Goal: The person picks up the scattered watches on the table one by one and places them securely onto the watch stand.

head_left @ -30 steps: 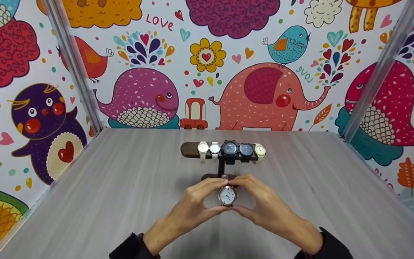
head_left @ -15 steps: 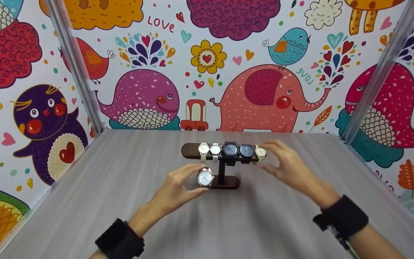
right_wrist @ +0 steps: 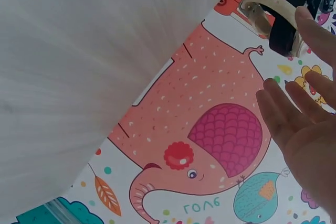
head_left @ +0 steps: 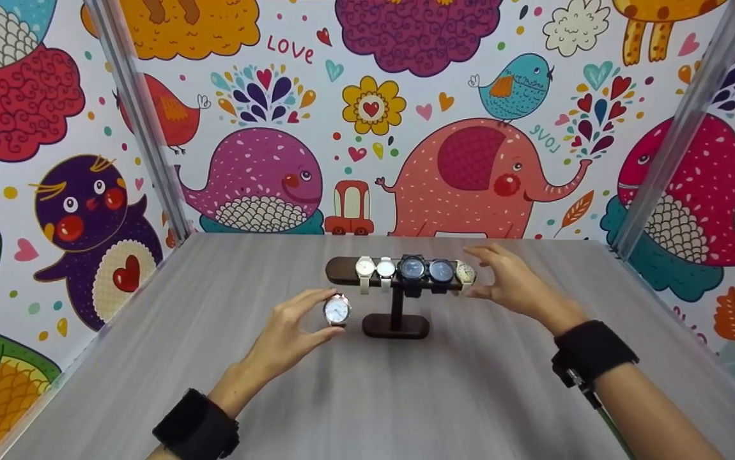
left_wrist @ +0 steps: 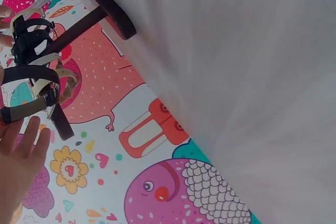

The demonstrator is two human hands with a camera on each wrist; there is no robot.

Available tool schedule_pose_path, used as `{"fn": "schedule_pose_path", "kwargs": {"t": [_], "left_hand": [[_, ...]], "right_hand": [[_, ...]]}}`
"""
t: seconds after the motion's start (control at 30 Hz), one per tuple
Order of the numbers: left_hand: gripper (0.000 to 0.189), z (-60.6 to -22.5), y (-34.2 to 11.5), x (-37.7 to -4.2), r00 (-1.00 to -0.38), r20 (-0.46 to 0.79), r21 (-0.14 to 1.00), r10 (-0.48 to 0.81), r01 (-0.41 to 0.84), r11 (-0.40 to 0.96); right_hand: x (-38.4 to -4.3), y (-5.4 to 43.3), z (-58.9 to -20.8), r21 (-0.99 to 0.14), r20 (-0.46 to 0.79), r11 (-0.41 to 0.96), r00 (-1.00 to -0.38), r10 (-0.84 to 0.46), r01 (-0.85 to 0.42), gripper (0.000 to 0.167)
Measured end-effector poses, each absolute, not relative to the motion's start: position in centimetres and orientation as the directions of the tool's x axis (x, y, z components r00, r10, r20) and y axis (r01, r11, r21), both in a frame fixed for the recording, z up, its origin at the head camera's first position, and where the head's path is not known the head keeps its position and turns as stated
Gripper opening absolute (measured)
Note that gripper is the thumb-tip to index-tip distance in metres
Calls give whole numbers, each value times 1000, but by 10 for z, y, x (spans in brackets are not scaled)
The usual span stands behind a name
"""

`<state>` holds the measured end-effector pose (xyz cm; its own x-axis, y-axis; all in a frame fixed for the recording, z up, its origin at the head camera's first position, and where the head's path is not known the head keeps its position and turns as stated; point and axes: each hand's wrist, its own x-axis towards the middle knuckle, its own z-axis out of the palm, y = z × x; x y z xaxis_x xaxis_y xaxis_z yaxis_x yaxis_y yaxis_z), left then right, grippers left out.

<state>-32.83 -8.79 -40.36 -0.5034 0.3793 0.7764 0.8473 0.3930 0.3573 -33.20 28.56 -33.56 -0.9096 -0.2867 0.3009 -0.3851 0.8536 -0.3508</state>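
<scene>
My left hand [head_left: 284, 329] pinches a wristwatch [head_left: 337, 309] with a round white dial, left of the display stand's foot. In the left wrist view, this watch's dark strap [left_wrist: 31, 72] forms a loop above the fingers. The dark brown T-shaped watch stand [head_left: 340, 271] carries several watches on its bar. At the bar's right end sits a cream-strapped watch [head_left: 465, 273]. My right hand [head_left: 514, 281] is beside it, fingers spread and fairly straight. In the right wrist view, the thumb overlaps the cream strap [right_wrist: 278, 4]; I cannot tell whether it touches.
On the bar are also two pale watches, one of them silver-white [head_left: 385, 268], and two dark ones, the larger black [head_left: 413, 268]. The stand's base [head_left: 395, 326] rests on a grey wood-grain table [head_left: 259, 268]. Printed cartoon walls [head_left: 367, 160] and metal posts [head_left: 150, 128] enclose it.
Both hands were on the white-dial watch together. The right hand has let go and moved up to the stand's right end, while the left has carried the watch leftward.
</scene>
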Motion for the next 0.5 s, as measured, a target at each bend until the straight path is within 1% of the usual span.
{"fn": "schedule_pose_path", "kwargs": {"t": [0.07,0.23,0.33,0.5], "left_hand": [[55,-406,-90,-330,-508,775,360,376,843,400],[53,-408,-95,-334,-530,766,376,363,828,416],[53,-407,-101,-339,-567,748,407,345,803,436],[55,-402,-111,-351,-650,698,483,301,737,473]], "right_hand": [[-335,282,-340,-351,318,845,-900,-299,-404,70],[-340,275,-348,-324,357,844,-882,-309,-427,57],[-342,272,-352,-324,377,841,-875,-305,-433,52],[-343,268,-354,-326,384,839,-872,-304,-436,51]]}}
